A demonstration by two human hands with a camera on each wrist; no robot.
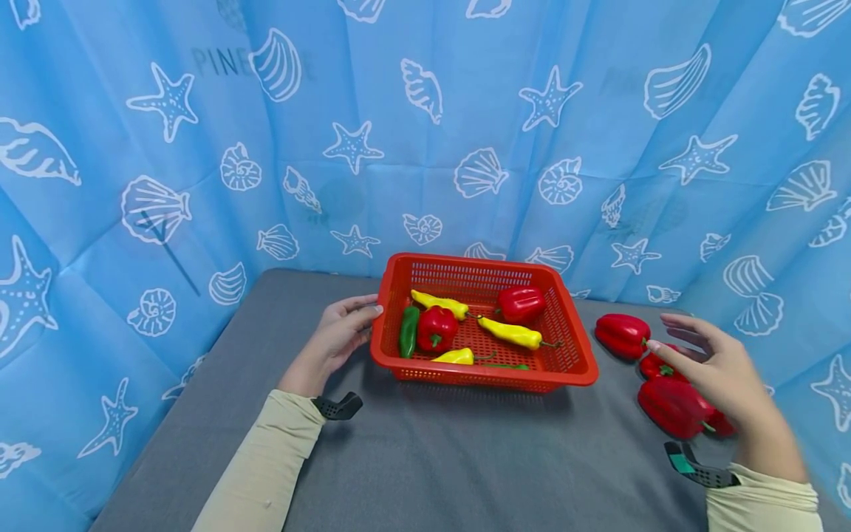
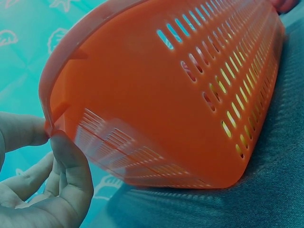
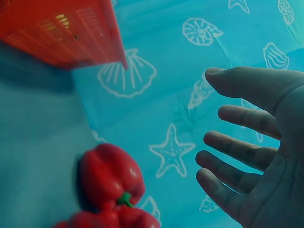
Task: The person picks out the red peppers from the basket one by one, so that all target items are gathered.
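My left hand pinches the left rim of an orange-red plastic basket between thumb and fingers, as the left wrist view shows close up. Inside the basket lie a red bell pepper, another at the back right, several yellow peppers and a green pepper. Over at the right, my right hand hovers with spread fingers above a cluster of red bell peppers. Nothing is in its grasp in the right wrist view, where a red bell pepper sits below and left of it.
A grey cloth covers the table. Behind and at both sides hangs a blue curtain printed with white shells and starfish, close to the basket's back edge and to the pepper cluster.
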